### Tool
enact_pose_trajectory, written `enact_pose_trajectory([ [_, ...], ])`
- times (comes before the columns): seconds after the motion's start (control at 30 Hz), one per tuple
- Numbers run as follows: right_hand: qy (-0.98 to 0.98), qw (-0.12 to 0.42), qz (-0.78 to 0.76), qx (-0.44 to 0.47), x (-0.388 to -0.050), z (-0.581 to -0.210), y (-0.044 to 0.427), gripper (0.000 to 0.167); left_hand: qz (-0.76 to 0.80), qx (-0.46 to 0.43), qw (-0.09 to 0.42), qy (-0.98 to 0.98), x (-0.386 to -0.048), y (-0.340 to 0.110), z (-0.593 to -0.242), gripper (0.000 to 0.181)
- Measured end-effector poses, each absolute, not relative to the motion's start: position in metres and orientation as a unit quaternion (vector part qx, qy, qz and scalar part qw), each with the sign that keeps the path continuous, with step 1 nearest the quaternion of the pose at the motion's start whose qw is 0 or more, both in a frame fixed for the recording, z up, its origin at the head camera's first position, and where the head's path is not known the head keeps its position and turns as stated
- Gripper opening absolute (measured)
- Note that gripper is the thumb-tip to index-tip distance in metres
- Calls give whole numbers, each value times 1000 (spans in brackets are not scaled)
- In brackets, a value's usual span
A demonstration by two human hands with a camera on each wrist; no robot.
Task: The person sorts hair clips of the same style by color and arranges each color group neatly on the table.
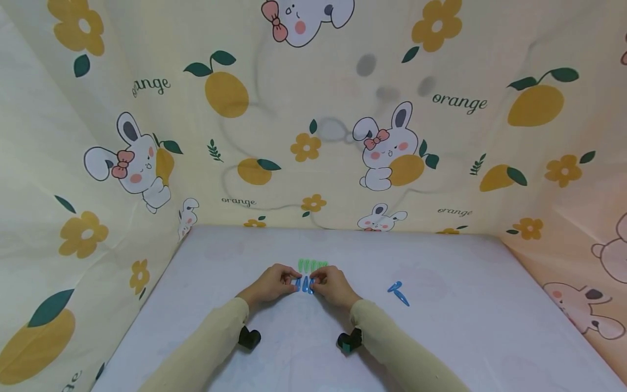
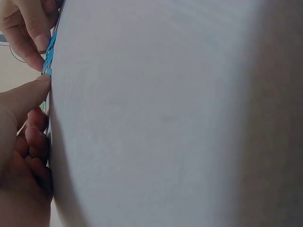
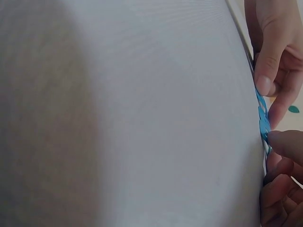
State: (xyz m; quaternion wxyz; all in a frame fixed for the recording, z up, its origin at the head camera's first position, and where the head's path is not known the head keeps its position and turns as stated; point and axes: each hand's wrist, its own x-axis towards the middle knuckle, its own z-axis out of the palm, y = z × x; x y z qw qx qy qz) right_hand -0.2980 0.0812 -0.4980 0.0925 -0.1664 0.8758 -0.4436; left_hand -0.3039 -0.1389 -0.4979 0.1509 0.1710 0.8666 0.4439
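Note:
Three blue snap hair clips stand side by side in a short row on the table, seen in the head view. My left hand (image 1: 271, 283) pinches the left blue hair clip (image 1: 297, 285) between thumb and fingers. The right blue hair clip (image 1: 312, 287) is pinched by my right hand (image 1: 337, 286), whose fingers partly cover it. Between the hands lies the middle blue hair clip (image 1: 306, 284). Just beyond them is a row of several green hair clips (image 1: 307, 265), partly behind the right hand. Both wrist views show the blue clips edge-on at the fingertips.
Two more blue hair clips (image 1: 401, 297) lie on the white table (image 1: 470, 326), off to the right, touching or nearly so. A cream printed cloth (image 1: 333, 179) hangs behind the table and along both sides.

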Motion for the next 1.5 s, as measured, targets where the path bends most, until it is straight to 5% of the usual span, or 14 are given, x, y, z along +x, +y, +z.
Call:
enact_pose_trajectory([
  [0.8,874,76,-442,-189,-298,-499,87,22,430,200,136,870,-304,-138,-499,30],
  [1.5,854,118,-470,-188,-278,-473,134,27,392,173,144,892,-304,-137,-495,31],
])
